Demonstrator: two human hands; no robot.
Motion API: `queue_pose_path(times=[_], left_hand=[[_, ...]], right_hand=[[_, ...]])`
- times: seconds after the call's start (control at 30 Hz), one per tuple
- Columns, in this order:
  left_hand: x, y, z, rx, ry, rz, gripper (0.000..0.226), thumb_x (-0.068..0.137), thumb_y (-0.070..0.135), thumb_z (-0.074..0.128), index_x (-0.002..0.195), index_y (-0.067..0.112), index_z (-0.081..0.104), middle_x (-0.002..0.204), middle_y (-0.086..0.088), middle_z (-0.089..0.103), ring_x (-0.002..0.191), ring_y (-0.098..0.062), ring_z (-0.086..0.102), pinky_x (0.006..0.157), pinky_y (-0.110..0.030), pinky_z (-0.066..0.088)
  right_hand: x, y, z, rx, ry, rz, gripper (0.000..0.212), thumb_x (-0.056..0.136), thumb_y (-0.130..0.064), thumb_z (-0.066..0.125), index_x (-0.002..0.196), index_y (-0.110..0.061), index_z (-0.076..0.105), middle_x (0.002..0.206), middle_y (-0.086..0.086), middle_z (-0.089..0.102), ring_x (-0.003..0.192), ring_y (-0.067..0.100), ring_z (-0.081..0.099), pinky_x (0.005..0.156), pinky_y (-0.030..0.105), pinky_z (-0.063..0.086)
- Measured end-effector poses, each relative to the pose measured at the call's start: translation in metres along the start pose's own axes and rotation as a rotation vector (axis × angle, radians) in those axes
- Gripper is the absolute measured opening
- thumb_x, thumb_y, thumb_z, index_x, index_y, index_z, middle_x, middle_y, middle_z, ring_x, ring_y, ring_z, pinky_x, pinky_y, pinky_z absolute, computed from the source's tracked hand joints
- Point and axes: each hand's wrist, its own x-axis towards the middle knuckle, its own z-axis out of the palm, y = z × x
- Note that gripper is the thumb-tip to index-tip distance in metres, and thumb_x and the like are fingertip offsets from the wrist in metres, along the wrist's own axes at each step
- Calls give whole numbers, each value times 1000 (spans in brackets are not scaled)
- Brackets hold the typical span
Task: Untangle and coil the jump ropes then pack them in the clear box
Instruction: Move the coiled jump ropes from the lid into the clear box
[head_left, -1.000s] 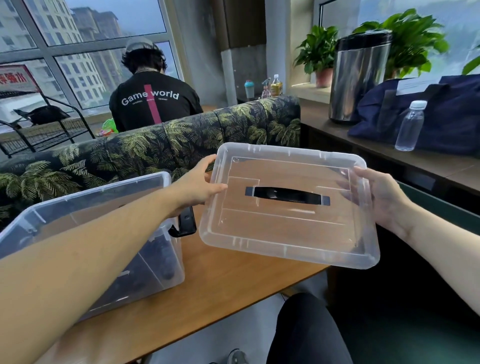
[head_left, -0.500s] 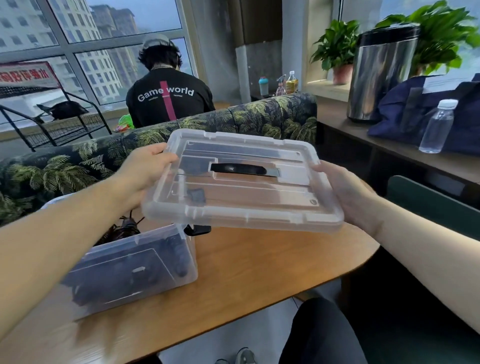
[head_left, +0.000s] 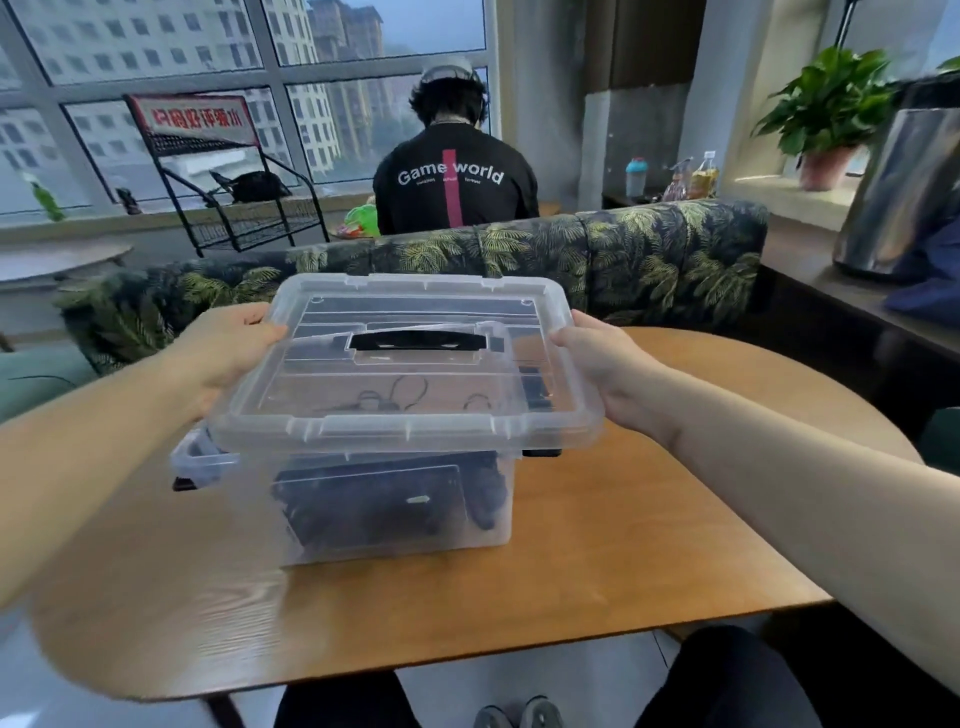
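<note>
Both my arms reach forward, bare to the elbow and angled in toward each other. My left hand (head_left: 228, 348) is out ahead on the left, fingers curled over one short edge of the lid (head_left: 410, 374), thumb side up, wrist nearly straight. My right hand (head_left: 602, 358) mirrors it on the opposite edge, fingers wrapped under and knuckles toward me, wrist bent slightly inward. The two hands sit level with each other. My knees show dark at the bottom.
</note>
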Motion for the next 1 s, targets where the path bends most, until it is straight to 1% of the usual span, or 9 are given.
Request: queue_pose_path(times=[0.1, 0.2, 0.4, 0.53, 0.67, 0.8, 0.83, 0.9, 1.0], left_hand=[[2, -23, -10, 13, 22, -18, 41, 100, 28, 58, 141, 27, 59, 137, -2, 63, 120, -29, 60, 109, -49, 45], [8, -39, -13, 45, 22, -39, 44, 103, 22, 53, 147, 20, 54, 147, -2, 54, 129, -26, 51, 108, -39, 38], [10, -56, -12, 123, -70, -32, 38, 107, 27, 47, 143, 18, 56, 135, -4, 57, 106, -21, 46, 88, -32, 32], [8, -55, -16, 130, -108, -53, 37, 105, 39, 49, 139, 30, 59, 137, 1, 59, 111, -22, 57, 93, -37, 44], [12, -61, -19, 123, -140, -90, 27, 102, 45, 48, 123, 47, 64, 128, 5, 66, 106, -26, 65, 96, -46, 52], [10, -64, -18, 71, -139, -173, 54, 95, 57, 53, 148, 51, 42, 158, 9, 37, 121, -31, 59, 99, -44, 51], [9, -65, -18, 28, -163, -202, 61, 98, 54, 53, 154, 48, 31, 160, 10, 33, 118, -31, 60, 93, -44, 55], [2, -65, -20, -133, -210, -338, 71, 102, 48, 55, 159, 47, 13, 145, 13, 43, 93, -33, 66, 64, -44, 60], [-6, -71, -28, -139, -261, -455, 74, 87, 62, 68, 150, 29, 46, 115, -8, 69, 69, -31, 66, 45, -37, 54]], right_hand=[[8, -1, 30, -165, -24, -9, 30, 96, -16, 42, 118, -21, 62, 112, 6, 69, 103, 27, 64, 96, 45, 51], [8, -2, 47, -308, -62, -5, 40, 95, -27, 38, 131, -19, 53, 127, 6, 62, 112, 28, 59, 101, 46, 48], [5, -9, 62, -548, -143, 45, 50, 106, -28, 26, 153, -12, 34, 157, 11, 35, 137, 34, 42, 112, 48, 38], [12, -5, 58, -567, -111, 66, 56, 92, -48, 32, 145, -28, 42, 141, 3, 55, 120, 30, 55, 105, 51, 44], [16, -8, 61, -605, -121, 64, 51, 98, -43, 33, 146, -26, 40, 144, 5, 51, 122, 32, 53, 104, 48, 43], [6, -9, 58, -522, -133, 183, 40, 107, -44, 28, 147, -42, 29, 118, -1, 59, 76, 18, 62, 56, 28, 48], [3, -8, 55, -476, -145, 220, 40, 105, -47, 32, 145, -47, 28, 112, 0, 63, 70, 18, 65, 48, 27, 50], [2, -6, 53, -395, -127, 286, 60, 98, -58, 44, 151, -52, 17, 114, -1, 64, 79, 23, 67, 56, 36, 56], [11, -1, 48, -398, -54, 307, 97, 88, -66, 57, 159, -38, -3, 125, 2, 58, 87, 25, 65, 65, 38, 53]])
